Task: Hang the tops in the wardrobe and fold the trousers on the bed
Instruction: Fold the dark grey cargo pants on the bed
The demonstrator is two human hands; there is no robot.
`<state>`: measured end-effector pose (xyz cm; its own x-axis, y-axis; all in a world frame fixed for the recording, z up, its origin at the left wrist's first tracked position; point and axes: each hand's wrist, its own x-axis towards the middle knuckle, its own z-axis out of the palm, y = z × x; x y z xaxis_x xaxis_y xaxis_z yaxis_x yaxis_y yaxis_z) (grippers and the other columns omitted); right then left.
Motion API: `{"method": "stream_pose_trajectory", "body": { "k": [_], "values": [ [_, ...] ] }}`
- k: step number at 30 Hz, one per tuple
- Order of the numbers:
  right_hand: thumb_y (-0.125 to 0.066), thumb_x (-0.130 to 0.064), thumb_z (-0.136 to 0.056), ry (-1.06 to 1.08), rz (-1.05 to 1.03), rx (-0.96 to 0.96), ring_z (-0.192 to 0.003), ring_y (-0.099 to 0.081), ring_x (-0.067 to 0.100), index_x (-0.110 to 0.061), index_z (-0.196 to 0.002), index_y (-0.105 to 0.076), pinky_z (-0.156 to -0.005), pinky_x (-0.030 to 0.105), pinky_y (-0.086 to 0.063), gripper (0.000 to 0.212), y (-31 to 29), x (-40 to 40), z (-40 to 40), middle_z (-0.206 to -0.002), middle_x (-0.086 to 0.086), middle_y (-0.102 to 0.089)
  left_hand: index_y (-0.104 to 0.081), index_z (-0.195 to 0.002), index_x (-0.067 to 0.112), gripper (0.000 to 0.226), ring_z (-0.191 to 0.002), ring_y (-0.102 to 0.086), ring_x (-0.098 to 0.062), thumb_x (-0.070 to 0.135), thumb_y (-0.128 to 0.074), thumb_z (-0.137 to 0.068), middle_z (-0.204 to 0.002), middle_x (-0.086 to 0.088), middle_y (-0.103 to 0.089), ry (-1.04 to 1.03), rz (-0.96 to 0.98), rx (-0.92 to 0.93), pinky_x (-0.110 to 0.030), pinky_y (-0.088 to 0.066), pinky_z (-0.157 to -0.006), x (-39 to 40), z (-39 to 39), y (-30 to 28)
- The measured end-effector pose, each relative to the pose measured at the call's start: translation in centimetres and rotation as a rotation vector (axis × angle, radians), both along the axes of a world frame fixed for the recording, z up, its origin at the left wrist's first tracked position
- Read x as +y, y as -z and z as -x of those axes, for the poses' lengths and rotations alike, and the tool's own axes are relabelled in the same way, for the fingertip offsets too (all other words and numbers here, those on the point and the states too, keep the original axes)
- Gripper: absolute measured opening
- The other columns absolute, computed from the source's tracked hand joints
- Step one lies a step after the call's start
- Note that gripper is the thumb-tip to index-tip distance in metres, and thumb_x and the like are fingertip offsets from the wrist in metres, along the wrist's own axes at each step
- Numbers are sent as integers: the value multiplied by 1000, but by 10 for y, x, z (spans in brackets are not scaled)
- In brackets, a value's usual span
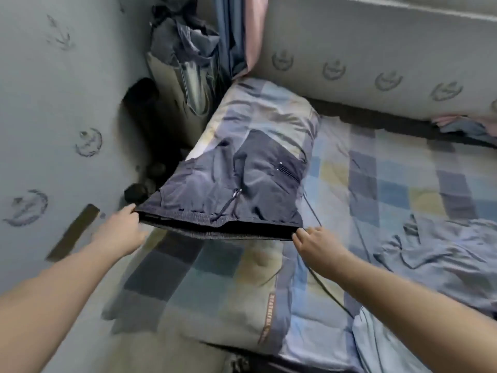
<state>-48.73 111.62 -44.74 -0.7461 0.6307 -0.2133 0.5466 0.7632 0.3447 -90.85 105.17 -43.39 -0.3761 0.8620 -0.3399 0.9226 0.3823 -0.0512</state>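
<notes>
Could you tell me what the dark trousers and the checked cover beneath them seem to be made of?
The trousers look like thin woven synthetic, perhaps nylon or polyester: a faint sheen, crisp creases, zipped pockets, and a ribbed, seemingly elastic waistband held by the left hand and right hand. The cover looks like soft matte cotton or a cotton blend with a printed check, though blur leaves this uncertain.

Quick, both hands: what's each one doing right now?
Left hand: pinching the waistband's left end of the dark trousers.
Right hand: pinching the waistband's right end.
</notes>
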Motion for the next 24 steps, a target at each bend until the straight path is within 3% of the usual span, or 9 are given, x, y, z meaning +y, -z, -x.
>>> {"method": "stream_pose_trajectory", "body": {
  "k": [3, 5, 7, 9, 14, 18, 21, 23, 24],
  "values": [
    [-85, -9, -36, 33, 240, -100, -38, -48, 22, -12, -57, -64, -38, 25, -34, 30, 69, -33, 13, -51, 5, -51, -52, -125, 10, 46, -112, -55, -27, 39, -55, -90, -143, -2, -37, -37, 197, -46, -37, -49, -86, -53, -4, 73],
    [-85, -10, -45, -16, 296, -126, -44, -53, 25, -10, -61, -65, -42, 26, -32, 26, 101, -57, 22, -56, 7, -55, -52, -121, 6, 44, -115, -53, -29, 37, -57, -91, -140, -8, -39, -30, 321, -76, -34, -45, -87, -86, -8, 115],
    [-67, -8, -77, -10, 409, -260, -75, -61, 28, -5, -91, -64, -59, 32, -35, 14, 113, -75, 30, -86, 12, -61, -51, -121, 4, 47, -121, -48, -30, 40, -58, -91, -145, -8, -34, -33, 357, -108, -35, -44, -92, -114, -5, 148],
    [-46, -8, -92, -46, 473, -335, -98, -56, 28, -8, -112, -57, -72, 33, -34, 23, 135, -90, 36, -109, 10, -57, -48, -128, 5, 54, -123, -47, -29, 43, -56, -89, -150, -4, -28, -73, 383, -160, -39, -45, -94, -139, 0, 177],
    [-41, -17, -97, -136, 644, -521, -108, -53, 27, -17, -119, -60, -81, 32, -40, 29, 177, -136, 39, -120, 6, -60, -42, -138, 9, 64, -131, -41, -29, 46, -56, -87, -155, -3, -22, -138, 484, -208, -43, -43, -101, -183, 5, 215],
    [-41, -15, -96, -171, 755, -545, -109, -57, 28, -13, -130, -53, -74, 35, -40, 36, 190, -150, 47, -127, 7, -55, -43, -139, 8, 62, -141, -27, -31, 45, -53, -91, -155, -12, -23, -156, 535, -190, -38, -33, -111, -187, 1, 217],
    [-40, -20, -96, -126, 854, -493, -112, -55, 29, -13, -130, -49, -79, 37, -45, 35, 195, -145, 63, -129, 7, -51, -64, -114, 12, 36, -127, -45, -29, 39, -54, -92, -136, -13, -51, -241, 461, -232, -36, -40, -102, -175, -3, 210],
    [-41, -21, -95, -61, 906, -432, -112, -54, 31, -12, -126, -49, -81, 38, -44, 33, 194, -132, 81, -127, 8, -51, -63, -82, 18, 17, -101, -58, -31, 31, -58, -90, -111, -11, -63, -329, 351, -277, -36, -48, -86, -167, -2, 205],
    [-41, -21, -95, -31, 928, -396, -111, -54, 31, -12, -125, -50, -81, 38, -44, 32, 195, -123, 93, -125, 9, -52, -60, -76, 20, 17, -94, -59, -30, 30, -58, -90, -105, -10, -65, -353, 318, -286, -36, -49, -82, -162, 0, 203]
  ]
}}
